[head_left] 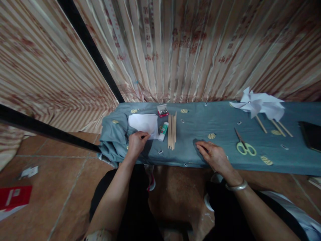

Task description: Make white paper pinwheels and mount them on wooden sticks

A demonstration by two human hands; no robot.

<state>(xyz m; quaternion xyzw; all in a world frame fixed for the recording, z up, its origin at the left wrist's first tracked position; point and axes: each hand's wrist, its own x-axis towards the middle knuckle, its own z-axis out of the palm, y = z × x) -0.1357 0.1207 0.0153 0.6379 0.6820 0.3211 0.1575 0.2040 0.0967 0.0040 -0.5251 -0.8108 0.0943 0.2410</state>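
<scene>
My left hand [137,143] is at the near edge of a small stack of white paper [143,123], its fingers pinched together on the top sheet near the right corner. Right of the paper lies a green and white glue stick [163,131], and beside that a row of several thin wooden sticks [172,130]. A small red box of metal pins [163,110] stands open behind the glue stick. My right hand [215,156], with a bracelet at the wrist, rests near the front of the cloth, fingers stretched forward and holding nothing visible.
Scissors with light green handles [245,148] lie right of my right hand. Farther right are white paper pinwheels [260,103] on wooden sticks and a dark flat object [310,135]. A blue-green cloth [195,124] covers the bench; a striped curtain [175,50] hangs behind it.
</scene>
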